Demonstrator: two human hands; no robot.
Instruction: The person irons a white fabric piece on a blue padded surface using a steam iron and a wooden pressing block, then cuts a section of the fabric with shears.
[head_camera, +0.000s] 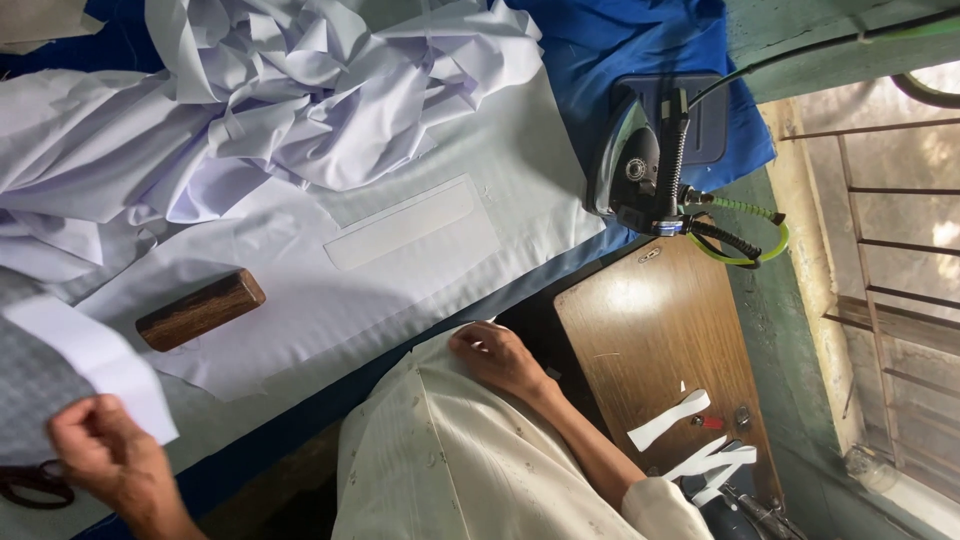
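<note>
l hand (100, 450) pinched shut on white fabric strip (95, 365), lower left, scissors (35, 483) just beside it. wooden block (200, 309) lies on white cloth (400, 270) mid-table. r hand (497, 357) flat, fingers loosely apart, on cream garment (450, 450). iron (640, 165) upright at right, w/ cord.

**Hidden and cut off**

Scissors (35, 483) half lost behind left hand (105, 455) and frame's left edge. White strip (100, 365) partly covered by that hand's fingers. Crumpled white cloth (300, 90) cropped at top. Sewing machine (745, 505) barely showing at bottom edge. Iron's cord (830, 42) running out of frame.
</note>
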